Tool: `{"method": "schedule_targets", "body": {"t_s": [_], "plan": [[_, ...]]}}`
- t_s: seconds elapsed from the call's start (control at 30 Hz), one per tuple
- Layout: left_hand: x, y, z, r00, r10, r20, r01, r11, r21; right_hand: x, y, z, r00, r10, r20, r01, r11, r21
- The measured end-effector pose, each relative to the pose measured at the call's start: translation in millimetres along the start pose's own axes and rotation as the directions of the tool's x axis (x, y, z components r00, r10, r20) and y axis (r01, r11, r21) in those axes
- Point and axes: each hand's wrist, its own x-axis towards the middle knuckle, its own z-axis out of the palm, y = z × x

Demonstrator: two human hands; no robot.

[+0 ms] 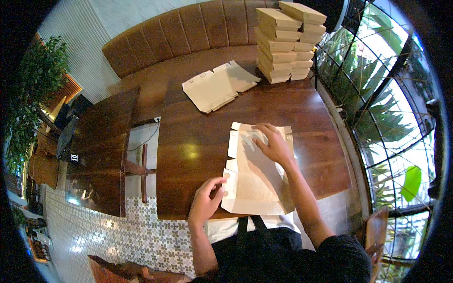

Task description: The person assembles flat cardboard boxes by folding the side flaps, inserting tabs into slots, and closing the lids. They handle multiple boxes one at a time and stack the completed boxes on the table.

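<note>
Cardboard sheet, one, tan, opened out flat with tabbed side flaps [255, 177]: lies on the table [188, 155], close along its near edge, right of the middle. The left flap bears small rounded cut-outs; the flaps at the left side stand partly apart, with notches between them. A shadow crosses the sheet.

Left hand, bare [206, 200]: at the sheet's left flap, toward the table's near edge. Fingers half curled, tips at the cardboard; whether thumb and fingers pinch the flap, I cannot tell.

Right hand, bare [275, 145]: above the far part of the sheet, fingers loosely bent, thumb set apart from them, nothing held. Whether the fingertips press on the cardboard cannot be told.

Second cardboard sheet, one, likewise tan and notched [219, 87]: lies flat toward the table's far edge, apart from the first.

Stack of folded boxes, tan [285, 49]: two columns side by side, many layers high, at the table's far right corner, near the second sheet.

Surroundings: brown padded bench [188, 28] beyond the far edge; another wooden table [99, 162] off the left edge, a small black-and-white sign [74, 157] on it; patterned tile floor [155, 212] below; barred window [377, 137] past the right edge, green leaves showing through it.
</note>
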Motion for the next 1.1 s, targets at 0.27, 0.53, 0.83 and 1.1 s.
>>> {"method": "schedule_targets", "body": {"t_s": [0.27, 0.53, 0.83, 1.1], "plan": [[58, -47, 24, 0.977, -0.152, -0.149, 0.141, 0.987, -0.083, -106, 41, -54, 0.867, 0.422, -0.265, -0.434, 0.901, 0.013], [139, -53, 40, 0.974, -0.228, -0.011, 0.226, 0.958, 0.176, -66, 51, -29, 0.867, 0.488, -0.096, -0.471, 0.868, 0.156], [120, -55, 33, 0.996, -0.027, 0.086, -0.021, 0.857, 0.514, -37, 22, 12, 0.989, 0.143, 0.029, -0.133, 0.966, -0.223], [127, -65, 44, 0.982, -0.001, 0.189, -0.132, 0.717, 0.684, -40, 17, 12, 0.971, 0.149, 0.185, -0.059, 0.907, -0.418]]}}
